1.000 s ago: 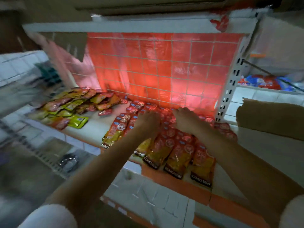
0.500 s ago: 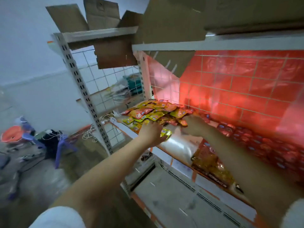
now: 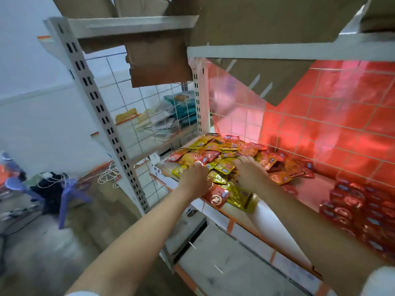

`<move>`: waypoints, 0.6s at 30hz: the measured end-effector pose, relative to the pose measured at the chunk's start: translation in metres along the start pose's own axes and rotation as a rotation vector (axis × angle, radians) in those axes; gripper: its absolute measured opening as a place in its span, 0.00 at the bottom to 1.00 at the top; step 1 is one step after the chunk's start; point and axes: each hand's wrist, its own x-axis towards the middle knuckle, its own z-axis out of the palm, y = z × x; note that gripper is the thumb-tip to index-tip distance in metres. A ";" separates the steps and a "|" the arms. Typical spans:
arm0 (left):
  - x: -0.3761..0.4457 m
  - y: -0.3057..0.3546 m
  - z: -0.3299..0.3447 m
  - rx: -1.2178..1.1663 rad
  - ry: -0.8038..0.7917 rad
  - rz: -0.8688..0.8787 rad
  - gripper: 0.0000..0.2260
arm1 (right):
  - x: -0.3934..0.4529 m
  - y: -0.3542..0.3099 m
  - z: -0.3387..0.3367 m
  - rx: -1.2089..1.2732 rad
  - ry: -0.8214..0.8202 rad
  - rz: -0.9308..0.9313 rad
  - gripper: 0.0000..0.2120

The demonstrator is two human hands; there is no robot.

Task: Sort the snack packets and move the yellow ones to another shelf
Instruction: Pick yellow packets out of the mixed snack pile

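Both hands reach into a mixed pile of red and yellow packets on the shelf. The left hand and right hand lie knuckles-up on the pile; whether either grips a packet cannot be told. Red packets are stacked at right.

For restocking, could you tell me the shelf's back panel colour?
Red back panel, white grid lines; head view.

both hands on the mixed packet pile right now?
Yes, the left hand and right hand both rest on the mixed pile of red and yellow packets at the shelf's left end.
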 end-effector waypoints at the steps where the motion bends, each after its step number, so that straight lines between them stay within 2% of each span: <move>1: 0.009 0.000 0.002 -0.006 0.010 0.016 0.17 | 0.007 0.001 0.003 -0.033 0.017 -0.014 0.22; 7: 0.050 0.003 0.012 -0.014 0.058 0.053 0.12 | 0.036 0.008 0.025 -0.098 0.052 -0.030 0.23; 11: 0.057 0.004 0.016 0.006 0.077 0.079 0.10 | 0.040 0.012 0.033 -0.105 0.131 -0.072 0.22; 15: 0.057 -0.007 0.017 -0.035 0.101 0.096 0.13 | 0.038 0.017 0.033 -0.053 0.211 -0.101 0.29; 17: 0.053 -0.017 0.013 -0.110 0.125 0.112 0.15 | 0.034 0.014 0.028 0.031 0.283 -0.098 0.27; 18: 0.051 -0.022 0.010 -0.168 0.137 0.115 0.16 | 0.032 0.012 0.024 0.086 0.336 -0.082 0.23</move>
